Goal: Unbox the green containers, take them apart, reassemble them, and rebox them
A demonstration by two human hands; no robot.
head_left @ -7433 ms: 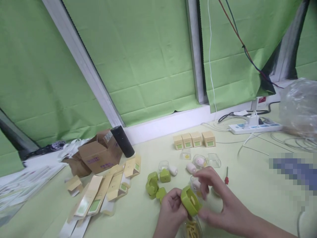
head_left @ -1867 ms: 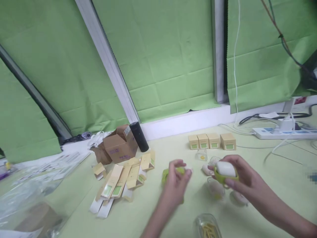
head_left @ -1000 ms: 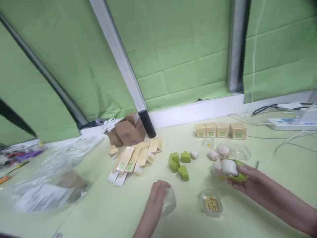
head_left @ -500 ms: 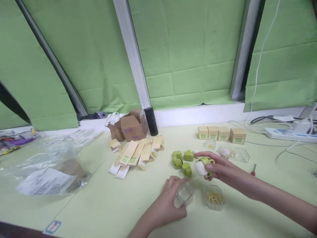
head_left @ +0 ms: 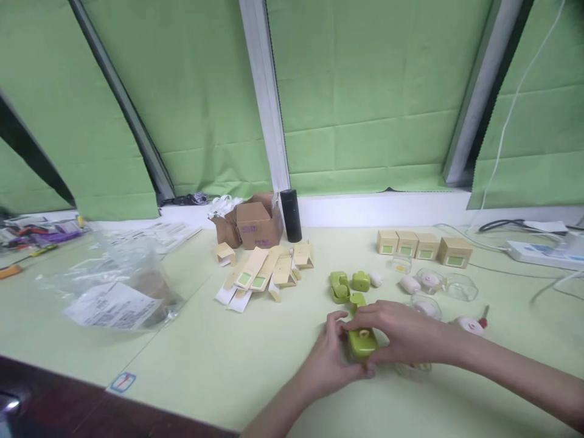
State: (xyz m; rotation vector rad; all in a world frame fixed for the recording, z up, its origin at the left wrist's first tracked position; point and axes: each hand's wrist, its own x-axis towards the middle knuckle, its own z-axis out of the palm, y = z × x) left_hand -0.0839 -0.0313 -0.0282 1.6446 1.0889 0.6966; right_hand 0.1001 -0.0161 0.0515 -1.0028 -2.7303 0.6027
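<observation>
Because steadiness is presumably wanted, a green case (head_left: pixel 364 345) is grasped between left hand (head_left: pixel 329 359) and right hand (head_left: pixel 401 328) toward the desk (head_left: pixel 191 359) front edge, with green pieces (head_left: pixel 339 291) laid within reach.

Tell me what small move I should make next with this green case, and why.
Probably press the green case down gently, as a test of whether it is seated: your left hand and right hand close around it from opposite sides, so it should stay steady. Your hands partly hide what lies under it, so I'd go slowly.
</observation>
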